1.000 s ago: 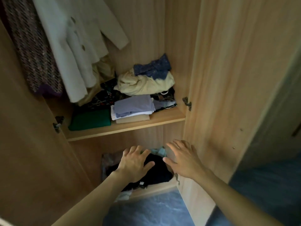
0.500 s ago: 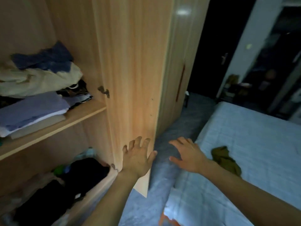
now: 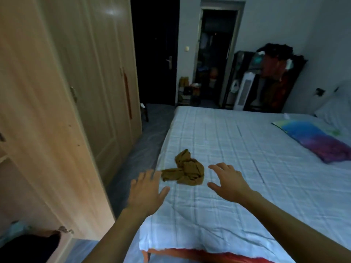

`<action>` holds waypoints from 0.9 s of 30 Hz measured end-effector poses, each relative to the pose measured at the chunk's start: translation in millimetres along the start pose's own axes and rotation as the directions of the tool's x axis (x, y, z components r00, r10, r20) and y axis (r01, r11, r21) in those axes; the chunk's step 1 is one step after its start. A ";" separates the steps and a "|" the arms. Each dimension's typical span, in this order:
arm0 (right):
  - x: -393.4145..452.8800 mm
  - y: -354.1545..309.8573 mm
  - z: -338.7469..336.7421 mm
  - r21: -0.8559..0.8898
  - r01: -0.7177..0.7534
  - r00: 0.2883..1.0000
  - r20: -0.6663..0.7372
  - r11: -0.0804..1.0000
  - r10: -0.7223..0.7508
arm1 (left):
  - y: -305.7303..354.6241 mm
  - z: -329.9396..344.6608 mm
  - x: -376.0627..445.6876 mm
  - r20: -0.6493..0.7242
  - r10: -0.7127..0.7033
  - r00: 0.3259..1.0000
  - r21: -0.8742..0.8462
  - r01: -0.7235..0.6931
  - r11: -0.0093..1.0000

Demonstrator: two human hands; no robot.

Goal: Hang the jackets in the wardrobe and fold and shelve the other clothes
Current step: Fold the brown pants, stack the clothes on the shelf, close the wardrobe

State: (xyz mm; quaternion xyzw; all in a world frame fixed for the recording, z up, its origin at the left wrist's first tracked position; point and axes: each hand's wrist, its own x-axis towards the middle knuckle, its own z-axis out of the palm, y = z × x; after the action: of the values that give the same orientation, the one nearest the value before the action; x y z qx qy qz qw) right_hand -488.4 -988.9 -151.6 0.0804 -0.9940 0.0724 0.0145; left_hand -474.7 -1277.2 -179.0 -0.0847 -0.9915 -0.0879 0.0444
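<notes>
Bed point(image 3: 247, 149) carries one crumpled mustard garment point(image 3: 187, 168) near its left edge — wardrobe door point(image 3: 47, 130) open alongside, floor strip between. Left hand point(image 3: 146, 190) and right hand point(image 3: 228, 179) — both grips released — flank it.

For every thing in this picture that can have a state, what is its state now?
left hand: open, fingers spread, holding nothing
right hand: open, fingers spread, holding nothing
brown garment: crumpled on the bed, unfolded, between the two hands
wardrobe door: open
dark door: shut
bed sheet: spread out, a little wrinkled
pillow: lying flat on the bed
</notes>
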 end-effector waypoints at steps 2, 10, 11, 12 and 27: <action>-6.4 30.0 -0.1 0.013 -0.029 1.000 -0.002 0.999 0.029 | 20.2 3.4 8.2 -0.006 0.018 1.000 0.015 -0.018 1.000; -21.9 151.2 5.3 0.118 -0.045 0.999 0.025 0.992 0.043 | 122.0 27.3 40.9 0.023 0.057 0.998 -0.002 -0.057 0.998; -23.7 164.8 7.4 0.134 -0.043 0.999 0.035 0.990 0.038 | 133.8 31.0 44.7 0.020 0.052 0.998 -0.015 -0.052 0.999; -25.5 178.2 9.4 0.145 -0.038 0.999 0.042 0.989 0.032 | 145.8 35.0 48.5 0.021 0.045 0.999 -0.023 -0.045 0.999; -17.2 279.3 25.3 0.261 -0.069 0.997 0.058 0.963 0.056 | 225.7 83.5 120.2 0.066 0.119 0.991 -0.019 -0.118 0.993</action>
State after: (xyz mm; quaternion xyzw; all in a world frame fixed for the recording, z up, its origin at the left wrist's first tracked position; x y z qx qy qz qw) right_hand -517.1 -717.1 -216.9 0.0521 -0.9777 0.2019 -0.0234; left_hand -559.1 -1023.8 -210.9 -0.1464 -0.9850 -0.0894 0.0157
